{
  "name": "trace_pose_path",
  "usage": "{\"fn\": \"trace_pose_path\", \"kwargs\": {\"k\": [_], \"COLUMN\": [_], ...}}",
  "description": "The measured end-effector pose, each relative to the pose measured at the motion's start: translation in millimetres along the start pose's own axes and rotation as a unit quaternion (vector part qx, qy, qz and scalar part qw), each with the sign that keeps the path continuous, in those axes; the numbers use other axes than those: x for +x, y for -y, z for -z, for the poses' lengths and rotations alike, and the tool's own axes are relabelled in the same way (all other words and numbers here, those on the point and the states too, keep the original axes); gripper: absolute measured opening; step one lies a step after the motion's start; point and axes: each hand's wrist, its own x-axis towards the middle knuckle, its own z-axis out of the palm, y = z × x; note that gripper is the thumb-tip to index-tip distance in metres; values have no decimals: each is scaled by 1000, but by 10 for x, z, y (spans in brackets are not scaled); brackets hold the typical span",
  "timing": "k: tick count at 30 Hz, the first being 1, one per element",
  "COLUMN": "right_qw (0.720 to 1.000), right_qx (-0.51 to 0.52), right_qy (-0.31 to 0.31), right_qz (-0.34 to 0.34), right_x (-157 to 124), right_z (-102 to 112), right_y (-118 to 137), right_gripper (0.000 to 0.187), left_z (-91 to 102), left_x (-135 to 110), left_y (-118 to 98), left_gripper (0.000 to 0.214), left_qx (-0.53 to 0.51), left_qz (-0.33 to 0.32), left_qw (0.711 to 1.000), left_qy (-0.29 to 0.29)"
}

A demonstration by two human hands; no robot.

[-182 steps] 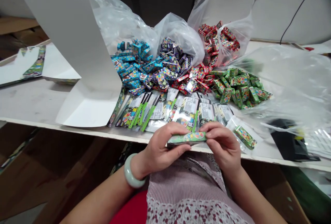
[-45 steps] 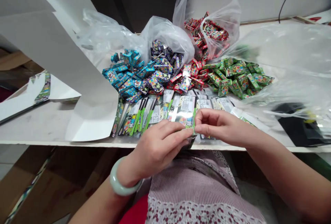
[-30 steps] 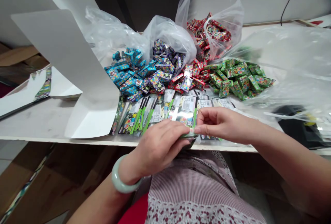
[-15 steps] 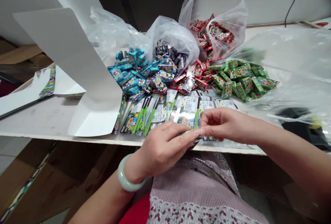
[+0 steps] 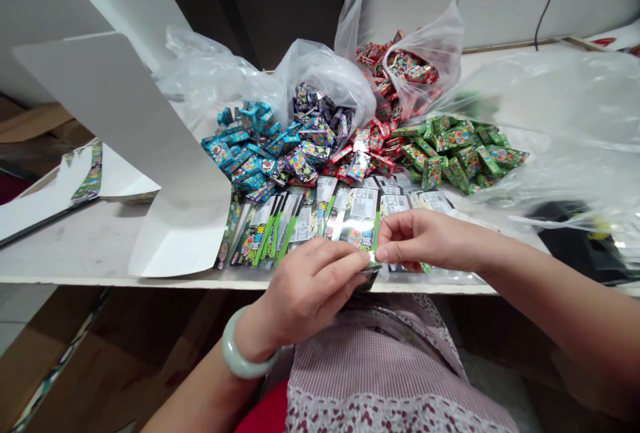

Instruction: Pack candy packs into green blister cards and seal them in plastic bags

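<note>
My left hand [image 5: 310, 289], with a pale green bangle [image 5: 239, 356] on the wrist, is curled round a small green packet [image 5: 371, 271] at the table's near edge; most of the packet is hidden under the fingers. My right hand [image 5: 425, 241] pinches the packet's upper right end between thumb and forefinger. Just behind my hands a row of flat printed sleeves [image 5: 320, 219] lies fanned out on the table [image 5: 90, 239].
Behind the sleeves lie heaps of small boxes: blue [image 5: 245, 146], purple [image 5: 313, 129], red [image 5: 385, 143] and green [image 5: 463, 153], spilling from clear plastic bags [image 5: 410, 13]. A bent white card sheet [image 5: 140, 146] stands at the left. A black object [image 5: 575, 239] sits under plastic at the right.
Earlier both hands held the green packet level in front of me; now the left hand covers it and the right hand pinches its end. Over the last second the hands barely shifted.
</note>
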Motion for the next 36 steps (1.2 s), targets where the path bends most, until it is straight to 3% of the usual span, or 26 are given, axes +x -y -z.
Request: {"fn": "trace_pose_path", "kwargs": {"k": [14,22,27,30,36], "right_qw": [986,983,965,963,950], "right_qx": [141,153,201,191,184], "right_qy": [80,58,-21,-49,-66], "right_qz": [37,80,169,181,243], "right_x": [113,332,483,524,441], "right_z": [62,-40,-148,-182,-226], "right_y": [-225,-488,-657,-767,-730], "right_gripper": [34,42,41,38,25], "left_z": [21,44,86,112,-113], "left_x": [14,27,20,-25,-200], "left_y": [-1,-5,20,63,135], "left_gripper": [35,38,39,41,36], "left_qx": [10,2,13,33,-27], "left_qz": [1,9,28,51,64], "left_qw": [1000,1000,999,998,996], "left_qy": [6,21,19,8,56]}}
